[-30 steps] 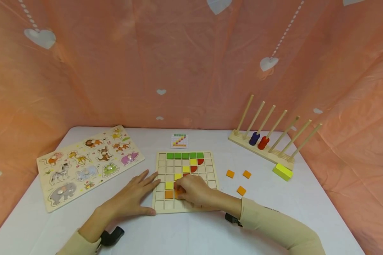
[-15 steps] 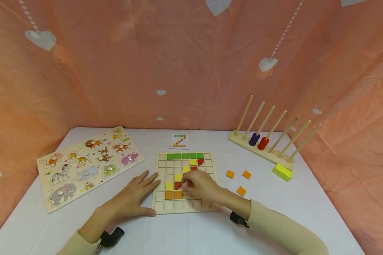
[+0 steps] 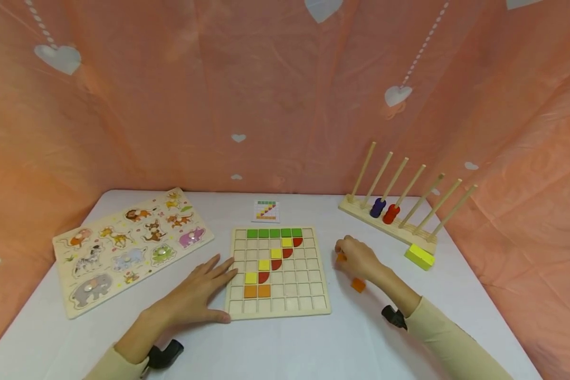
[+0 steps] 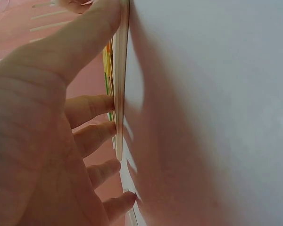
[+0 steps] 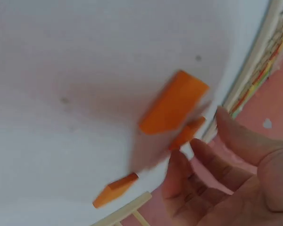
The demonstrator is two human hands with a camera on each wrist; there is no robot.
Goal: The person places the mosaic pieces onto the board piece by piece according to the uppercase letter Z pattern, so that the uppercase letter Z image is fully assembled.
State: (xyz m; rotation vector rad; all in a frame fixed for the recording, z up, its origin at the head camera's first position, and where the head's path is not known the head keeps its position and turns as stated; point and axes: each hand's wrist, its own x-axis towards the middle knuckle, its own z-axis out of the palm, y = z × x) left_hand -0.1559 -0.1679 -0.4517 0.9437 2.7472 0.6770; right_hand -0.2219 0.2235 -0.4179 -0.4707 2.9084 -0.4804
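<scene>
In the head view, my left hand (image 3: pixel 195 295) lies with fingers spread at the left edge of a wooden grid board (image 3: pixel 309 303); its thumb touches the board's side in the left wrist view. The board bears a row of green squares (image 3: pixel 275 233), a diagonal of yellow squares (image 3: pixel 264 265) and red quarter-circles (image 3: pixel 263 277), and two orange squares (image 3: pixel 250 291). Right of the board, my right hand (image 3: pixel 361 258) reaches down over an orange tile (image 5: pixel 187 133), thumb and fingertips apart beside it. Another orange tile (image 5: pixel 174 103) and a third orange tile (image 5: pixel 115 189) lie nearby.
Behind the board lies a pattern card (image 3: pixel 266 211). An animal puzzle board (image 3: pixel 138 285) is at left. A peg rack (image 3: pixel 408 232) with purple and red beads stands at back right, a yellow-green block (image 3: pixel 420 256) by its near end. A pink curtain (image 3: pixel 275 105) hangs behind the table.
My right hand has left the board, where it was at the second orange square, and moved right to the loose orange tiles. My left hand has stayed at the board's left edge.
</scene>
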